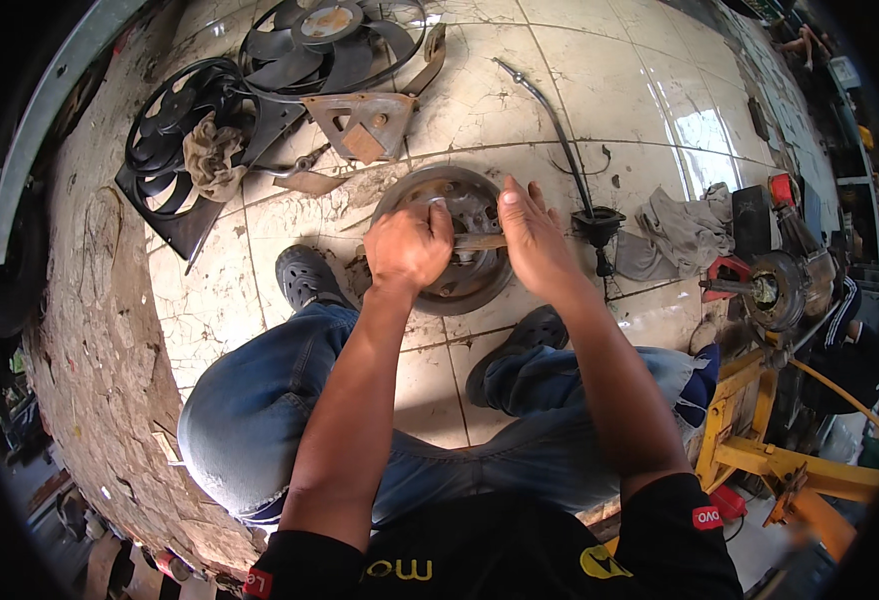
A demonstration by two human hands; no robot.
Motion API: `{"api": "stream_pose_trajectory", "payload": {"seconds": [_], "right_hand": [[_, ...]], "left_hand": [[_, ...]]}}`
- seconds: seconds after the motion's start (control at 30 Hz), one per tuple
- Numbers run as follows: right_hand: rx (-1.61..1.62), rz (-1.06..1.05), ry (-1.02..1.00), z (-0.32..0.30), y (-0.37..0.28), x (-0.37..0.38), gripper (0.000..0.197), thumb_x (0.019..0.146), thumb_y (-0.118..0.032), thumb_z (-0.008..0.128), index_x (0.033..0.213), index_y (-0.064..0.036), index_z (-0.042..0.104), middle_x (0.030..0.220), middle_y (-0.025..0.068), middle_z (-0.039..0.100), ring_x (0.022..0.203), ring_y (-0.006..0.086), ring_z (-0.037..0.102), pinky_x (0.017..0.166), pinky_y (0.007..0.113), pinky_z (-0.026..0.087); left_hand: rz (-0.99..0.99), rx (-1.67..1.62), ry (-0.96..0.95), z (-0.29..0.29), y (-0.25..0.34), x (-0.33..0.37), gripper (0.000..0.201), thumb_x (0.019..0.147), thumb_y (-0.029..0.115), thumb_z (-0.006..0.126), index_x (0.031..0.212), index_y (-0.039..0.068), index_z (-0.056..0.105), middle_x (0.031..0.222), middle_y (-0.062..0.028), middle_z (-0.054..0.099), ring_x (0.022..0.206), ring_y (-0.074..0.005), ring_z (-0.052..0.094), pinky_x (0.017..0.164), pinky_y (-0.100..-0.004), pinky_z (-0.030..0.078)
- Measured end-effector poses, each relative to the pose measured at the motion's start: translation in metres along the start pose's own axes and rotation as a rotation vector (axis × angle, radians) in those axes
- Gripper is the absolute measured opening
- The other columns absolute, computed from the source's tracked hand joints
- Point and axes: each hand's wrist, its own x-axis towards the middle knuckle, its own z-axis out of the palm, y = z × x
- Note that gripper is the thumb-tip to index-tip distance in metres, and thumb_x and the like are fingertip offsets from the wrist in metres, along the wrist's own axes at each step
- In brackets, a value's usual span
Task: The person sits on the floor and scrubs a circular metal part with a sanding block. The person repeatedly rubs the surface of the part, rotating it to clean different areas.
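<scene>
A round, rusty metal brake drum [474, 297] lies on the tiled floor between my feet, with bolts and a hub at its middle. My left hand [409, 246] is closed in a fist, thumb on top, over the left part of the drum. From this fist a flat brownish bar [480, 241] runs to the right across the drum. At the bar's other end is my right hand [539, 243], its fingers stretched out and its palm against or very near the bar. My hands hide part of the drum and both ends of the bar.
Black radiator fans [331, 60] and a crumpled rag [213, 158] lie at far left. A triangular metal bracket [361, 125] sits beyond the drum. To the right are a gear lever [559, 130], a grey cloth [684, 230], a greasy machine part [777, 290] and a yellow frame [789, 465].
</scene>
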Motion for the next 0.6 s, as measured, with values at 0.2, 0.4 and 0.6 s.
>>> {"api": "stream_pose_trajectory", "payload": {"seconds": [0.2, 0.4, 0.6], "right_hand": [[0.448, 0.168, -0.183, -0.019, 0.037, 0.007, 0.097, 0.095, -0.078, 0.010, 0.159, -0.0049, 0.019, 0.166, 0.0128, 0.018, 0.153, 0.0258, 0.015, 0.123, 0.040, 0.010], [-0.085, -0.212, 0.120, 0.012, 0.010, -0.027, 0.073, 0.105, -0.055, 0.026, 0.149, 0.0025, 0.038, 0.155, 0.0257, 0.036, 0.148, 0.0474, 0.021, 0.118, 0.061, 0.015], [0.161, 0.113, -0.075, -0.014, 0.039, 0.007, 0.082, 0.103, -0.063, 0.020, 0.148, 0.0030, 0.040, 0.157, 0.0233, 0.034, 0.151, 0.0435, 0.015, 0.120, 0.059, 0.011]], "left_hand": [[0.015, 0.006, 0.047, 0.007, -0.003, 0.001, 0.044, 0.096, 0.038, 0.046, 0.086, 0.007, 0.075, 0.088, -0.0226, 0.071, 0.089, -0.0423, 0.068, 0.087, -0.0488, 0.051], [0.011, -0.022, 0.086, 0.005, -0.001, 0.001, 0.043, 0.096, 0.038, 0.046, 0.085, 0.007, 0.074, 0.087, -0.0230, 0.071, 0.089, -0.0428, 0.068, 0.086, -0.0490, 0.051], [0.092, -0.075, 0.130, 0.013, -0.009, -0.002, 0.039, 0.096, 0.034, 0.050, 0.078, 0.005, 0.070, 0.084, -0.0225, 0.070, 0.081, -0.0446, 0.066, 0.078, -0.0503, 0.052]]}}
